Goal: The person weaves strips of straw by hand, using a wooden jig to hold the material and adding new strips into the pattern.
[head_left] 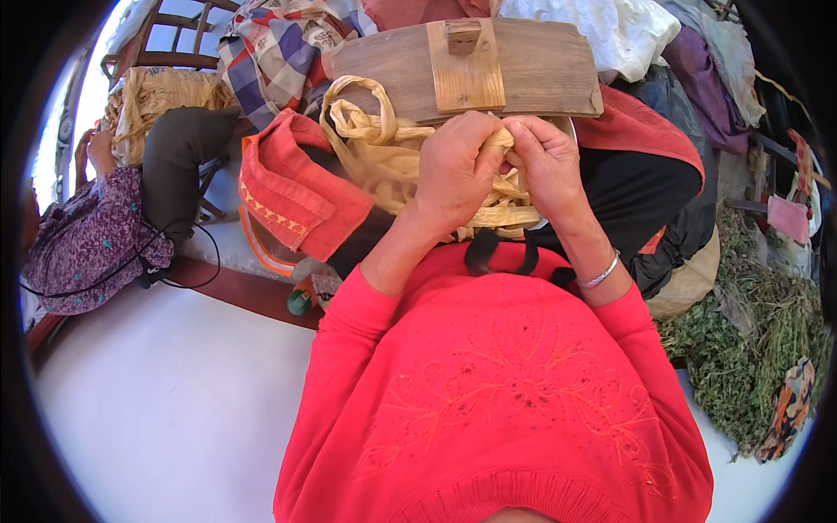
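My left hand (457,166) and my right hand (551,166) meet above my lap, fingers closed. Between their fingertips they pinch a pale yellow strip (502,138), whose material I cannot make out for sure. Beneath and to the left of them lies a loose, looped heap of the same yellow strips (384,144), partly hidden by my left hand. Just beyond my hands is a curved wooden board (384,70) with a lighter crosspiece (466,83) and a small block (463,37) on it.
Red towels (305,196) lie over my black-clad legs (632,187). A person in purple patterned clothing (105,231) sits at the left, near a wooden chair (179,52). Checked cloth (275,57) and a white plastic bag (602,35) are at the back. Dried green plants (741,349) heap at right.
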`<state>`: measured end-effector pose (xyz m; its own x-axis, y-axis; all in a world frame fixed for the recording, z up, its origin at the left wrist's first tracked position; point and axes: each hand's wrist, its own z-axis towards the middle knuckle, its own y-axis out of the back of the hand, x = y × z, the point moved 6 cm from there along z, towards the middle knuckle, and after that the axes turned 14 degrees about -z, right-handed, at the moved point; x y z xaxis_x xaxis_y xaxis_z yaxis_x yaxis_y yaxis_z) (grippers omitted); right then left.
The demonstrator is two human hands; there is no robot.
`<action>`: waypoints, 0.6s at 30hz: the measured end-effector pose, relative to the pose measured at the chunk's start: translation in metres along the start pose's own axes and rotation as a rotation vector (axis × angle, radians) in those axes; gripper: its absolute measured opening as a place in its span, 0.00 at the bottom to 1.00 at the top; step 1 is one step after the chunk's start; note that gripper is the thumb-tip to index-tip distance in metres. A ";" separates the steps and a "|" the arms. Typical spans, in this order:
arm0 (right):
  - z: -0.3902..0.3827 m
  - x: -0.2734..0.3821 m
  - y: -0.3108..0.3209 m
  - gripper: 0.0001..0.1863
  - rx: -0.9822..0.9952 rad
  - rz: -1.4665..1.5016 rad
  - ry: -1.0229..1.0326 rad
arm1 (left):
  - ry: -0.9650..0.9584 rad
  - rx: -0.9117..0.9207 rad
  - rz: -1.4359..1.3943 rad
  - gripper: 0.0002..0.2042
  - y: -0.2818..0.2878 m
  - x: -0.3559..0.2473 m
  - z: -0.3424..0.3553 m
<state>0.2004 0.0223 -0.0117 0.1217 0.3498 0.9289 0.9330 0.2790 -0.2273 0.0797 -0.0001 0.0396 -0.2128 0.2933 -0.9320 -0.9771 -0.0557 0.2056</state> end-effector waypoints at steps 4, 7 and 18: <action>0.003 -0.010 -0.002 0.14 0.067 -0.016 -0.042 | 0.247 -0.064 -0.112 0.04 -0.001 0.021 -0.003; 0.003 -0.012 0.003 0.12 0.101 -0.078 -0.071 | 0.592 -0.022 -0.628 0.05 -0.003 0.047 -0.008; -0.008 0.023 0.002 0.04 0.005 -0.865 0.415 | 0.136 0.102 0.270 0.09 -0.003 0.003 -0.009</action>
<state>0.2078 0.0236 0.0121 -0.4975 -0.3234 0.8049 0.7548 0.2959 0.5854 0.0815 -0.0081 0.0338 -0.4703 0.1499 -0.8697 -0.8807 -0.0161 0.4735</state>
